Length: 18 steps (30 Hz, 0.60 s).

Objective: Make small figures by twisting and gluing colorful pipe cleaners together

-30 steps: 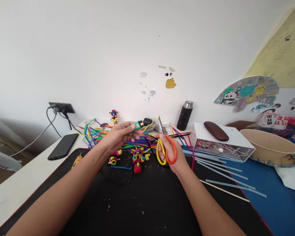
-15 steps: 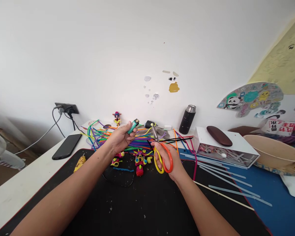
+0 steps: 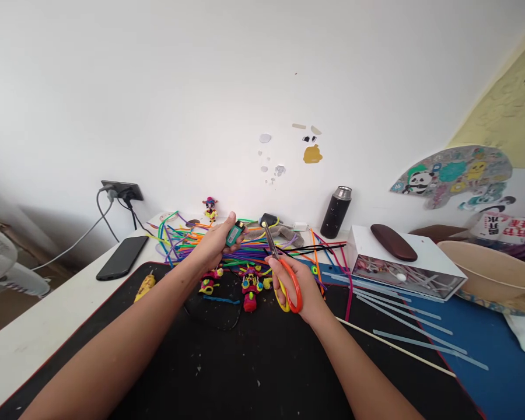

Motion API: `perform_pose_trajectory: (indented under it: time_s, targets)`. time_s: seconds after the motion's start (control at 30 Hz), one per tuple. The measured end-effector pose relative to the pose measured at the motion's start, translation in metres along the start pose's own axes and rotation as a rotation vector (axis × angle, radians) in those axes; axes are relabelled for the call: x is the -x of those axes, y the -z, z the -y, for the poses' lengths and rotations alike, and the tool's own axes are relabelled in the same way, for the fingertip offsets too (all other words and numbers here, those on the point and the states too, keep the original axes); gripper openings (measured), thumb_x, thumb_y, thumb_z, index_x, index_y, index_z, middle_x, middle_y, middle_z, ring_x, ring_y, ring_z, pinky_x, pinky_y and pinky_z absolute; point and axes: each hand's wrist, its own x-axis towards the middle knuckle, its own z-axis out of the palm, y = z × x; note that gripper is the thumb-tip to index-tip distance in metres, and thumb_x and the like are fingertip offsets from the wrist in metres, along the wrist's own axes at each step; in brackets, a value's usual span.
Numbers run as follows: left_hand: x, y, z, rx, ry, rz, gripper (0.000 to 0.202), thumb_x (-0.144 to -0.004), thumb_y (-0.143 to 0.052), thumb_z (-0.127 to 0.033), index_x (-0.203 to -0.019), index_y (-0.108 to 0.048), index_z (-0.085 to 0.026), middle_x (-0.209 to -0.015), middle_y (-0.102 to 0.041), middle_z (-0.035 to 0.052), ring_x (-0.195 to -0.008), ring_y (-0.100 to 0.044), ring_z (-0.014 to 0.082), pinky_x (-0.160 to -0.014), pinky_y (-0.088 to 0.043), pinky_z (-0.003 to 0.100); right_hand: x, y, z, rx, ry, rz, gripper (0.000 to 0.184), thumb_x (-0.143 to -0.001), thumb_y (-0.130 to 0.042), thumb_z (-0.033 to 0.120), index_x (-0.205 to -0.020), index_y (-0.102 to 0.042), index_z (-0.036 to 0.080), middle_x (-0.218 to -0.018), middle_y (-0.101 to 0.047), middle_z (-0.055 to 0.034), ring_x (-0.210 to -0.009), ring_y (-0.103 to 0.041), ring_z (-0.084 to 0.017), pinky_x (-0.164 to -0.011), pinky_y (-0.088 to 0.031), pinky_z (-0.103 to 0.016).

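My left hand (image 3: 214, 245) is closed round a small green lighter (image 3: 235, 233), held above a heap of coloured pipe cleaners (image 3: 210, 240). In my right hand (image 3: 300, 289) are scissors (image 3: 284, 279) with one orange and one yellow handle; their blades point up and left toward the lighter, tips close to it. Small pipe-cleaner figures (image 3: 250, 284) lie on the black mat (image 3: 245, 373) just below both hands.
A black phone (image 3: 122, 257) lies at the left, below a wall socket with cables (image 3: 118, 191). A black flask (image 3: 340, 212) stands at the back. To the right are a white box (image 3: 402, 265), clear glue sticks (image 3: 402, 315), a wooden skewer (image 3: 394, 347) and a tan bowl (image 3: 490, 262).
My left hand has turned the lighter from lying sideways to more upright and drawn it in. My right hand has tilted the scissors' blades leftward toward it.
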Motion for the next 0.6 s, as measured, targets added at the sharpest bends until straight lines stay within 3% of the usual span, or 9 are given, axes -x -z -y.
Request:
perform_pose_trajectory:
  time_s: [0.23,0.37,0.5,0.6]
  targets:
    - [-0.002,-0.001,0.0,-0.123,0.047,-0.035,0.046,-0.091,-0.061,-0.059,-0.071,-0.062,-0.017,-0.057,-0.051,-0.0009,-0.042,-0.038,0.0084,-0.041,-0.018,0.023,-0.002,0.0,-0.006,0.058,0.008,0.006,0.054,-0.083,-0.069,0.071,-0.096,-0.067,0.018,-0.058,-0.054,0.0068,-0.032,-0.045,-0.007,-0.032,-0.031,-0.019]
    - [0.0,-0.007,-0.002,-0.159,0.067,-0.055,0.05,-0.091,-0.059,-0.062,-0.069,-0.061,-0.017,-0.056,-0.051,-0.0009,-0.041,-0.036,0.0083,-0.042,-0.019,0.023,-0.003,0.001,-0.011,0.096,0.033,0.012,0.053,-0.086,-0.069,0.068,-0.102,-0.068,0.018,-0.059,-0.055,0.0066,-0.032,-0.047,-0.007,-0.032,-0.031,-0.018]
    - [0.0,-0.008,0.002,-0.185,0.123,-0.05,0.048,-0.091,-0.059,-0.059,-0.069,-0.063,-0.017,-0.055,-0.05,-0.0012,-0.04,-0.037,0.008,-0.042,-0.017,0.022,-0.002,0.0,-0.01,0.104,0.029,0.03,0.05,-0.087,-0.069,0.066,-0.101,-0.068,0.018,-0.059,-0.054,0.0069,-0.032,-0.045,-0.007,-0.032,-0.03,-0.018]
    - [-0.002,-0.006,0.008,-0.166,0.092,-0.011,0.042,-0.091,-0.058,-0.053,-0.068,-0.062,-0.018,-0.055,-0.05,-0.0015,-0.039,-0.037,0.0082,-0.04,-0.018,0.022,-0.002,-0.001,-0.009,0.113,0.027,0.029,0.049,-0.087,-0.069,0.066,-0.101,-0.068,0.018,-0.059,-0.055,0.0066,-0.032,-0.046,-0.007,-0.032,-0.03,-0.018]
